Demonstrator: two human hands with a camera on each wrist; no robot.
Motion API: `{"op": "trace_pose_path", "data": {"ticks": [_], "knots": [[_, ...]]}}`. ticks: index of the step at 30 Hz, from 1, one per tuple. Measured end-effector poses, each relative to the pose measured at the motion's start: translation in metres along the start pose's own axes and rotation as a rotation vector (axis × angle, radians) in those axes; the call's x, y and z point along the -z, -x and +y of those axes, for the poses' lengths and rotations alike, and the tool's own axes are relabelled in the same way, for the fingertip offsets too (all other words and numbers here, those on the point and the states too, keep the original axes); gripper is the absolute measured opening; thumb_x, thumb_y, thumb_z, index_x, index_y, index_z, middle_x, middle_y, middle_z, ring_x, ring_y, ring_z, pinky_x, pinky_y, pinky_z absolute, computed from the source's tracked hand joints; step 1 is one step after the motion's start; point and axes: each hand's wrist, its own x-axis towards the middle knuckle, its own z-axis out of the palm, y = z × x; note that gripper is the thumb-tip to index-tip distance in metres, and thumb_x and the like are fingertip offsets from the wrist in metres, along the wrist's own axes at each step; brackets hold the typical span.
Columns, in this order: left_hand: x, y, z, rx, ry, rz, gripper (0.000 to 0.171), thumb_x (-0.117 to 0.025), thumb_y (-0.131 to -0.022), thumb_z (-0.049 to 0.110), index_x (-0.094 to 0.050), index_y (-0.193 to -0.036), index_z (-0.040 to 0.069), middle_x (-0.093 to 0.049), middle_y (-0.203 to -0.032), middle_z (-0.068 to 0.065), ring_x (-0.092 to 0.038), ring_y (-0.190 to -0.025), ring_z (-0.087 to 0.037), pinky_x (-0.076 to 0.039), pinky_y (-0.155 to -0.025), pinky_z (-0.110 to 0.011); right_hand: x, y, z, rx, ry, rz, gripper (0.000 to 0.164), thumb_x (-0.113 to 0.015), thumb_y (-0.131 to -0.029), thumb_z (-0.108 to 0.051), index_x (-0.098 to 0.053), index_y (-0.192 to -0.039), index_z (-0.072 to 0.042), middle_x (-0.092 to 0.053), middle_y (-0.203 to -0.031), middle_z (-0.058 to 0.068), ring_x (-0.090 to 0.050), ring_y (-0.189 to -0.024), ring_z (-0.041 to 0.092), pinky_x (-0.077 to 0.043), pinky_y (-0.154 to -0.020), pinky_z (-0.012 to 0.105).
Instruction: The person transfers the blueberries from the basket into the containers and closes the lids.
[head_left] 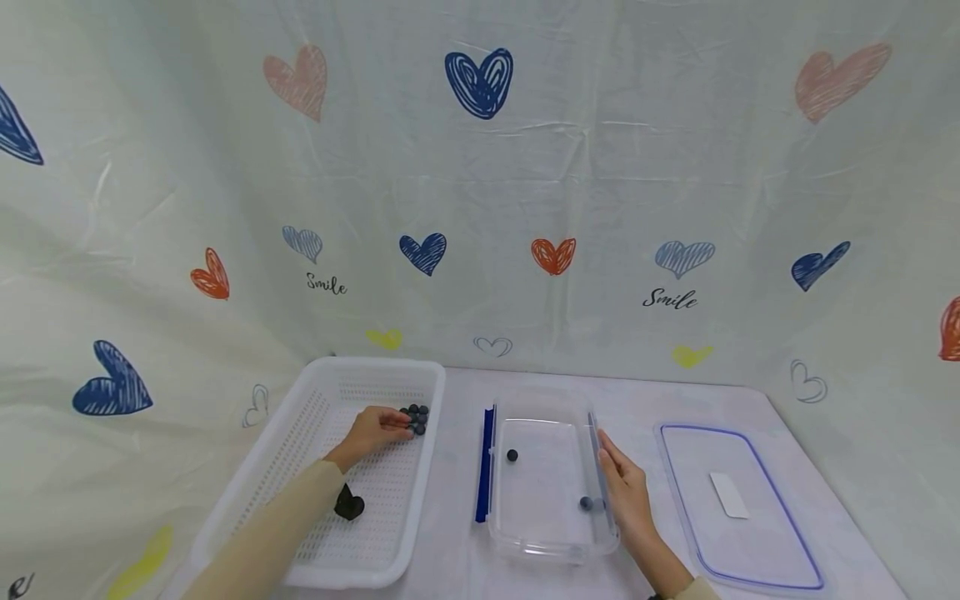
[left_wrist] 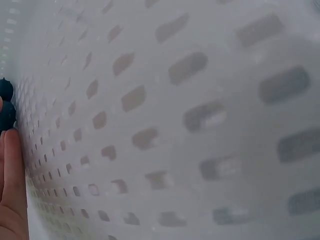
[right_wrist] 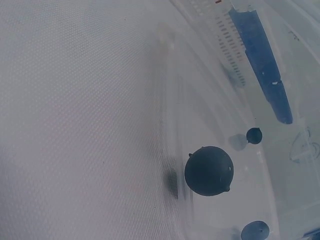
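Note:
My left hand [head_left: 372, 432] reaches into a white perforated basket [head_left: 432, 467], with its fingertips at a cluster of several small dark balls [head_left: 423, 410] near the right wall. In the left wrist view, fairly straight fingers [left_wrist: 14, 165] lie right beside a dark ball [left_wrist: 7, 116]. My right hand [head_left: 628, 492] rests along the right side of a clear plastic box [head_left: 551, 550], fingers extended against its wall. Inside the box are a dark ball [head_left: 512, 455] at the left and another [head_left: 586, 503] near the right wall. The right wrist view shows no part of the hand.
A blue latch flap [head_left: 484, 467] hangs out from the box's left side. Right of the box lies a clear lid [head_left: 738, 533] with a blue seal and a white label [head_left: 728, 495]. Dark pieces [head_left: 349, 504] sit lower in the basket, partly behind the left sleeve. A heart-printed curtain [head_left: 585, 200] hangs behind.

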Motion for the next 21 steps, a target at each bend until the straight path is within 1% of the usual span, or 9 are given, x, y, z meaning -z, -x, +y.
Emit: {"op": "trace_pose_path", "data": {"ticks": [6,9,13,19,21], "knots": [[-0.003,-0.001,-0.002,0.001,-0.05,0.034,0.023,-0.079,-0.072,0.014,-0.07,-0.091,0.003,-0.069,-0.083,-0.004,-0.064,-0.075,-0.014,-0.052,-0.071,-0.03,-0.001,0.0,0.0,-0.001,-0.003,0.0,0.048,-0.043,-0.098,-0.031,-0.037,-0.14,-0.009,-0.033,-0.145,0.005,-0.027,-0.133,0.019,-0.027,-0.103,0.031],[-0.003,-0.001,-0.001,0.009,-0.062,0.036,0.02,-0.079,-0.072,0.014,-0.071,-0.089,0.005,-0.069,-0.082,-0.003,-0.064,-0.074,-0.013,-0.051,-0.072,-0.03,-0.001,0.0,0.0,0.0,-0.002,0.003,0.047,-0.044,-0.098,-0.03,-0.038,-0.14,-0.01,-0.033,-0.144,0.005,-0.027,-0.133,0.019,-0.027,-0.104,0.031],[0.0,0.001,0.002,0.001,-0.071,0.013,0.02,-0.078,-0.073,0.016,-0.071,-0.089,0.006,-0.068,-0.084,-0.002,-0.062,-0.076,-0.013,-0.051,-0.073,-0.032,-0.001,0.0,0.0,0.004,0.004,0.007,0.046,-0.044,-0.098,-0.029,-0.038,-0.14,-0.01,-0.034,-0.144,0.005,-0.028,-0.133,0.019,-0.027,-0.104,0.032],[0.006,0.002,0.008,-0.057,-0.075,-0.016,0.021,-0.077,-0.075,0.016,-0.07,-0.091,0.003,-0.068,-0.089,-0.007,-0.064,-0.081,-0.02,-0.052,-0.076,-0.037,-0.001,0.001,0.0,0.008,-0.001,0.005,0.047,-0.044,-0.098,-0.03,-0.038,-0.14,-0.011,-0.034,-0.144,0.005,-0.027,-0.133,0.02,-0.026,-0.104,0.033],[0.007,0.002,0.009,-0.053,-0.074,-0.016,0.022,-0.077,-0.075,0.016,-0.07,-0.091,0.004,-0.068,-0.089,-0.007,-0.065,-0.081,-0.02,-0.052,-0.076,-0.036,-0.001,0.001,0.0,0.009,-0.001,0.006,0.047,-0.044,-0.098,-0.03,-0.038,-0.14,-0.01,-0.034,-0.144,0.005,-0.027,-0.133,0.02,-0.026,-0.104,0.033]]}}
